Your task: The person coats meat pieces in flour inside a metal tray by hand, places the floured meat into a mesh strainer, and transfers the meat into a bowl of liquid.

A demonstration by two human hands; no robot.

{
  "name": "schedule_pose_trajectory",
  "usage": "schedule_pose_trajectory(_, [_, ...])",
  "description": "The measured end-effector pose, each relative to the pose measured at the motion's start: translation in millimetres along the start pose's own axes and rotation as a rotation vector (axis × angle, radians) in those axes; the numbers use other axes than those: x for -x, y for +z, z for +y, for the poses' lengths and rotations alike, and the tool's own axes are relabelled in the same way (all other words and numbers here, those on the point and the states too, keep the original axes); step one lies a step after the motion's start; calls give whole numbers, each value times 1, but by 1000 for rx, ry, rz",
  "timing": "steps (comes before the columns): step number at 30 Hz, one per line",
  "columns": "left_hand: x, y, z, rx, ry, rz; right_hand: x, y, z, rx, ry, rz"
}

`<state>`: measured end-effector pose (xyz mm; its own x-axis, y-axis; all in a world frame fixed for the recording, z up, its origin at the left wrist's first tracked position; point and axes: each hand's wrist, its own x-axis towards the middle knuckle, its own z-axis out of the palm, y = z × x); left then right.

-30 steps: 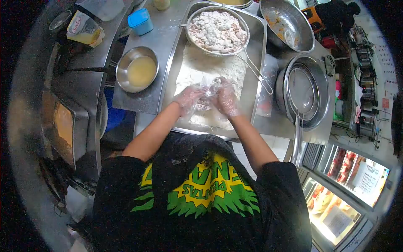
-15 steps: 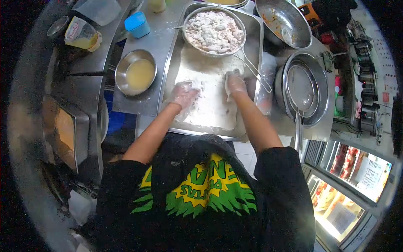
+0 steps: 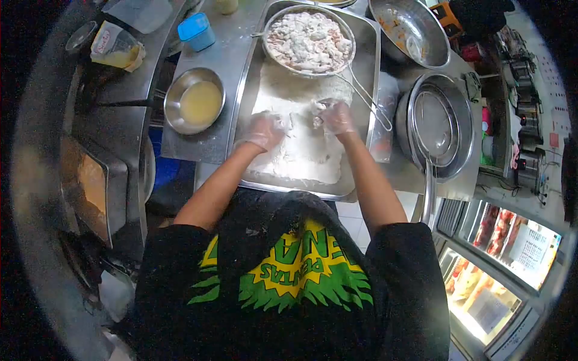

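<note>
A deep metal tray (image 3: 242, 90) holds a bed of white flour (image 3: 301, 159). My left hand (image 3: 264, 131), in a clear plastic glove, is low over the flour on the left with its fingers curled; what they hold, if anything, is lost in the white. Across from it, my gloved right hand (image 3: 337, 117) pinches a small flour-coated piece of meat (image 3: 317, 122). Just beyond both hands, a wire strainer (image 3: 269, 52) heaped with floured meat pieces (image 3: 310, 39) rests across the tray's far end, its handle pointing right.
Left of the tray stands a steel bowl (image 3: 171, 108) of pale yellow liquid, with a blue-lidded tub (image 3: 196, 32) behind it. On the right are nested bowls with a sieve (image 3: 435, 126) and a large stained bowl (image 3: 415, 30). A crumb-filled pan (image 3: 117, 192) sits lower left.
My right hand has moved left and inward, and a floured piece now shows at its fingertips. My left hand has shifted slightly, its fingers more curled.
</note>
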<state>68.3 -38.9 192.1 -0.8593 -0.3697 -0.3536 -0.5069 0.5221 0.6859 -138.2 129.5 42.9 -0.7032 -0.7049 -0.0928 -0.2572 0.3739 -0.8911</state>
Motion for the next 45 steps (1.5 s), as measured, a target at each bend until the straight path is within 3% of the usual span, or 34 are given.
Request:
schedule_pose_trajectory(2, [-3, -8, 26, -338, 217, 250, 10, -1, -24, -158, 92, -16])
schedule_pose_trajectory(3, [-16, 1, 16, -342, 216, 252, 15, -2, -40, -126, 131, 14])
schedule_pose_trajectory(5, [-46, 28, -12, -509, 666, 237, 18, -4, -43, -93, 168, 46])
schedule_pose_trajectory(6, [-49, 28, -9, -452, 537, 91, 20, -8, -41, -192, 129, -21])
schedule_pose_trajectory(8, [-56, 35, -13, -478, 505, 61, 22, -14, -36, -295, 94, -78])
schedule_pose_trajectory(10, [-68, 53, -36, -508, 479, 22, 27, -25, -73, -6, 184, -7])
schedule_pose_trajectory(12, [-71, 63, -58, -169, 576, -1, 27, -17, -30, -114, 198, 16])
schedule_pose_trajectory(14, [-54, 46, -44, 48, 607, 57, 26, -21, -43, -218, 197, 36])
schedule_pose_trajectory(15, [-51, 34, -32, 599, 358, -216, 36, -32, -98, -57, 171, 59])
schedule_pose_trajectory(16, [-49, 22, -20, 1154, 15, -333, 38, -34, -106, 21, 161, 69])
schedule_pose_trajectory(17, [-59, 25, -30, 1151, 13, -335, 40, -36, -114, 100, 151, 80])
schedule_pose_trajectory(18, [-71, 34, -48, 720, 192, -127, 35, -34, -88, -96, 138, 15])
schedule_pose_trajectory(20, [-47, -2, -13, -88, 481, 68, 35, -31, -74, -293, 123, -47])
schedule_pose_trajectory(21, [-44, -8, -7, -90, 484, 73, 35, -31, -81, 73, 80, -66])
schedule_pose_trajectory(22, [-43, -13, -4, -101, 360, 28, 34, -31, -89, 440, 34, -87])
schedule_pose_trajectory(24, [-43, -17, -12, -110, 227, -11, 33, -39, -108, 285, 69, -164])
schedule_pose_trajectory(26, [-54, -14, -38, -353, 390, -43, 26, -37, -88, 133, 110, -236])
schedule_pose_trajectory(28, [-21, -69, 45, -381, 272, -81, 22, -46, -111, 123, 65, -276])
schedule_pose_trajectory(29, [-8, -88, 75, -407, 153, -128, 21, -53, -140, 119, 29, -260])
schedule_pose_trajectory(31, [-34, -95, 62, -140, 223, 4, 9, -68, -191, 118, -64, -171])
schedule_pose_trajectory(33, [-21, -135, 133, -361, 101, 21, -9, -78, -229, 156, -160, -73])
schedule_pose_trajectory(36, [-64, -150, 125, -368, 144, 182, -39, -83, -279, 343, -84, 81])
schedule_pose_trajectory(37, [-85, -150, 111, -365, 190, 256, -47, -82, -269, 342, -87, 83])
schedule_pose_trajectory(39, [-98, -146, 83, -367, 236, 332, -57, -79, -226, 357, -416, 283])
schedule_pose_trajectory(40, [-88, -146, 81, -548, 235, 283, -45, -77, -222, 400, -359, 285])
schedule_pose_trajectory(41, [-75, -139, 78, -481, 206, 329, -33, -74, -218, 445, -302, 285])
schedule_pose_trajectory(43, [-34, -127, 84, -410, 169, 368, 11, -67, -256, 387, 162, 48])
schedule_pose_trajectory(45, [-12, -118, 71, -190, -16, 228, 27, -23, -172, 363, -74, -62])
